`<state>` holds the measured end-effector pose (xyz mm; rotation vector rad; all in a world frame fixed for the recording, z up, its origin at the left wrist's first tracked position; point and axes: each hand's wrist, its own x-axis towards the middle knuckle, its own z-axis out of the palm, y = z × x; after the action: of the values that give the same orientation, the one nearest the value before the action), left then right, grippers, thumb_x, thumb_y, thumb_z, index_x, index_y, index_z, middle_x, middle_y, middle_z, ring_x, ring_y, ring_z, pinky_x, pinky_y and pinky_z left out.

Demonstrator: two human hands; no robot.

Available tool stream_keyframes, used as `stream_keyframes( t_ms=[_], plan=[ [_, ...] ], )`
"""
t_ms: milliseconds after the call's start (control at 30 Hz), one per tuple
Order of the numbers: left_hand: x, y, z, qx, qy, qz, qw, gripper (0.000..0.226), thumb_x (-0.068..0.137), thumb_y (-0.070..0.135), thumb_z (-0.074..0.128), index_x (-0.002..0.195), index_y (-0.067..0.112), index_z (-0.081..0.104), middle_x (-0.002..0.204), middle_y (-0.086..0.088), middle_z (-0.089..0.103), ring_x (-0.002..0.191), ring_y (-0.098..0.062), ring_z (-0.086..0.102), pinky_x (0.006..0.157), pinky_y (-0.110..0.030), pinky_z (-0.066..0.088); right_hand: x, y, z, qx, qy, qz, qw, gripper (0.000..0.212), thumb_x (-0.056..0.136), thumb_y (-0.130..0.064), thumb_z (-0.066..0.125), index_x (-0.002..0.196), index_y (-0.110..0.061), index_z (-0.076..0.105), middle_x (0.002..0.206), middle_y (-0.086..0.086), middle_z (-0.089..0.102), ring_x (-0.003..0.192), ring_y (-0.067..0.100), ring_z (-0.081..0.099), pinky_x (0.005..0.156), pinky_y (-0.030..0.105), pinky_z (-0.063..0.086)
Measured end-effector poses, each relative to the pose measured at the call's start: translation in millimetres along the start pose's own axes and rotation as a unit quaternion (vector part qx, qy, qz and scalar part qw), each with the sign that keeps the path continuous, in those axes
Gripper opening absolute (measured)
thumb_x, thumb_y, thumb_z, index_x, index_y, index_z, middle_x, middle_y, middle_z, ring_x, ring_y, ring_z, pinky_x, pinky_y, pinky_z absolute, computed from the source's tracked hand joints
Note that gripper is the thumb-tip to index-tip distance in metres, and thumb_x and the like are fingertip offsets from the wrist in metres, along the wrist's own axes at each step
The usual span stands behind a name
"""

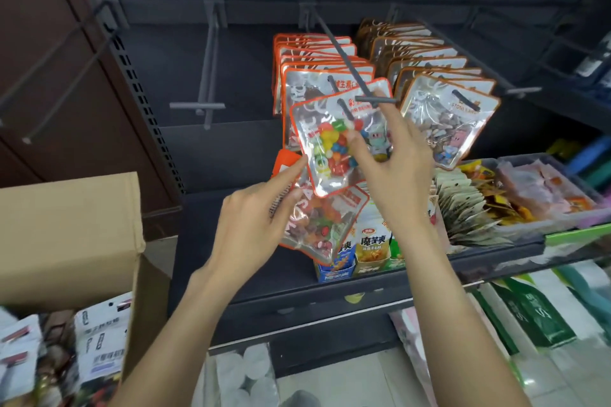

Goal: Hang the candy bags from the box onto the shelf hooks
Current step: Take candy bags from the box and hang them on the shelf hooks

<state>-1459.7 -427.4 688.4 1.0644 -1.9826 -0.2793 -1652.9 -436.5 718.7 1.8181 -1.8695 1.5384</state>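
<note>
An orange-rimmed clear candy bag (325, 149) of coloured sweets hangs tilted at the tip of a shelf hook (350, 73), in front of a row of like bags (314, 56). My right hand (400, 175) lies against it with straight fingers, thumb on its front and index finger up by the hook's crossbar. My left hand (251, 228) grips a second candy bag (317, 228) lower down, its index finger touching the upper bag's lower left edge. The cardboard box (66, 225) stands at the lower left with more bags (99, 340) inside.
Bare hooks stick out at the left (208, 76) and far left (66, 59). A row of stone-candy bags (446, 119) fills the hook to the right. Below, a shelf (264, 277) holds snack cartons (370, 248), sachets (463, 208) and trays (545, 192).
</note>
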Motion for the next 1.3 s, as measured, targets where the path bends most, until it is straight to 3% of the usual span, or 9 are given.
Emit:
stream_keyframes(
  t_ms=[133,367,500,633,767,900,1100,1233,1300],
  plan=[
    [-1.8,-5.4,-3.4,0.016,0.002,-0.057,0.998,0.046,0.093,0.016,0.063,0.136,0.027,0.052,0.041,0.009,0.02,0.043,-0.001,0.039,0.046,-0.011,0.029,27.5,3.2,22.8,-0.134,-0.015,-0.036,0.99,0.059,0.096,-0.047,0.052,0.147,-0.021,0.038,0.111,0.013,0.062,0.08,0.034,0.064,0.059,0.032,0.036],
    [-18.9,-2.6,-14.1,-0.002,0.024,-0.123,0.992,0.043,0.094,0.02,0.061,0.134,0.032,0.054,0.049,0.017,0.052,0.047,0.001,0.05,0.047,-0.009,0.034,29.2,6.0,31.5,-0.237,-0.013,-0.044,0.97,0.059,0.099,-0.049,0.044,0.149,-0.019,0.033,0.105,0.016,0.061,0.073,0.038,0.064,0.054,0.032,0.031],
    [-27.5,0.6,-14.0,-0.077,0.038,-0.167,0.982,0.038,0.093,0.041,0.057,0.128,0.056,0.051,0.093,0.007,0.073,0.083,-0.023,0.069,0.071,-0.043,0.057,9.0,5.0,14.8,-0.159,-0.01,-0.026,0.987,0.047,0.099,-0.039,0.048,0.137,-0.01,0.048,0.115,0.017,0.056,0.084,0.036,0.061,0.058,0.03,0.029],
    [-31.8,19.2,-15.5,-0.191,0.073,-0.204,0.957,0.038,0.092,0.023,0.062,0.128,0.036,0.059,0.112,0.033,0.062,0.102,0.006,0.063,0.076,-0.017,0.054,-26.1,4.8,-15.4,0.05,-0.059,0.021,0.997,0.037,0.099,-0.035,0.05,0.133,-0.019,0.051,0.128,0.005,0.052,0.108,0.015,0.055,0.08,0.025,0.042],
    [-32.9,28.1,-12.6,-0.265,0.121,-0.231,0.928,0.037,0.09,0.02,0.063,0.125,0.032,0.06,0.107,0.029,0.067,0.098,0.002,0.066,0.071,-0.014,0.054,-63.6,-2.1,-35.1,0.238,-0.175,0.173,0.939,0.055,0.076,-0.058,0.059,0.125,-0.038,0.047,0.116,-0.013,0.061,0.1,-0.006,0.059,0.078,0.012,0.048],
    [-30.5,37.2,-4.5,-0.273,0.123,-0.239,0.924,0.035,0.083,0.029,0.067,0.117,0.035,0.063,0.109,0.018,0.069,0.099,-0.002,0.067,0.074,-0.017,0.055,-81.2,-3.5,-34.1,0.335,-0.192,0.2,0.9,0.062,0.077,-0.036,0.071,0.129,-0.047,0.039,0.114,-0.01,0.066,0.099,0.0,0.064,0.077,0.014,0.05],
    [-26.0,47.1,1.3,-0.203,0.099,-0.198,0.954,0.029,0.075,0.043,0.066,0.104,0.041,0.063,0.093,0.031,0.068,0.09,0.005,0.066,0.076,-0.012,0.051,-65.7,-6.7,-41.0,0.271,-0.058,0.072,0.958,0.042,0.093,-0.019,0.062,0.128,-0.038,0.051,0.127,-0.03,0.054,0.125,0.002,0.051,0.098,0.043,0.05],
    [-19.4,49.2,-2.8,-0.192,0.099,-0.175,0.961,0.037,0.071,0.049,0.068,0.107,0.047,0.06,0.106,0.022,0.068,0.1,-0.002,0.065,0.09,-0.033,0.054,-49.6,-7.5,-34.2,0.248,-0.032,0.051,0.967,0.038,0.094,-0.023,0.061,0.131,-0.03,0.055,0.116,-0.021,0.057,0.113,-0.001,0.054,0.089,0.033,0.051],
    [-14.8,49.1,-7.6,-0.194,0.111,-0.164,0.961,0.037,0.072,0.045,0.07,0.108,0.046,0.06,0.105,0.022,0.069,0.1,-0.002,0.066,0.088,-0.031,0.055,-45.6,-9.1,-29.2,0.24,-0.021,0.047,0.969,0.037,0.094,-0.024,0.061,0.131,-0.026,0.057,0.108,-0.012,0.059,0.104,0.001,0.056,0.079,0.025,0.05]
  ],
)
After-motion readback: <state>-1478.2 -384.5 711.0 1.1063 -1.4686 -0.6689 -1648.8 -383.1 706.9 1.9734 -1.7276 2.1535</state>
